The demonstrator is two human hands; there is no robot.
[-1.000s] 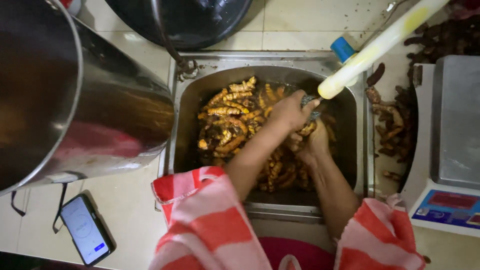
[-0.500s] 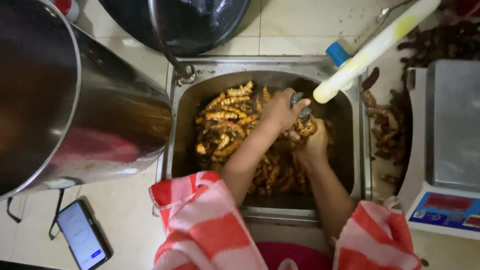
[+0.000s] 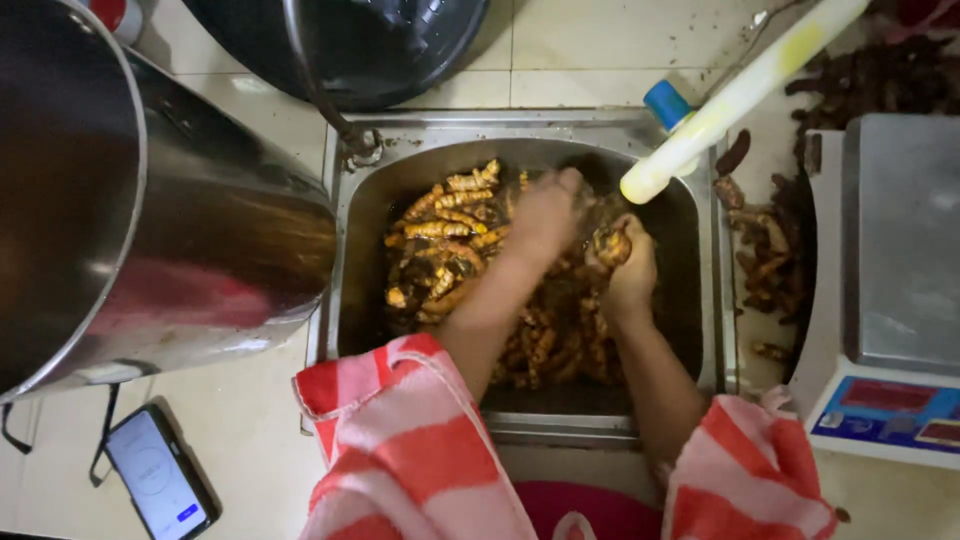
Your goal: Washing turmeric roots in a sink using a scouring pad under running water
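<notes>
1. Both hands are down in the sink (image 3: 715, 300), working the heap of orange roots (image 3: 450, 235) that fills most of the basin.
2. The right hand (image 3: 625, 270) is curled tight around one root (image 3: 610, 245), which pokes out at the top of the fist, at about 1 o'clock from the middle of the basin.
3. The left hand (image 3: 545, 215) lies over the pile at 12 o'clock, fingers bent downward. Whether it grips a root or only presses on the heap, I cannot tell.
4. A yellowish tube (image 3: 735, 100) slants in from 2 o'clock, its end just above the right hand.
5. Dark roots (image 3: 765, 250) lie on the counter at 3 o'clock, beside the scale (image 3: 890, 300).
6. Risk: the held root looks wet, so it could slip out of the fist.
7. Risk: splashes may reach the scale just beside the sink, or the phone (image 3: 160, 485) on the tiles at 8 o'clock.
8. Risk: the big steel pot (image 3: 150, 230) leans close against the sink's left rim, and a swinging elbow could knock it.
9. Risk: the striped sleeves (image 3: 400, 440) hang at the front rim and could dip in.
</notes>
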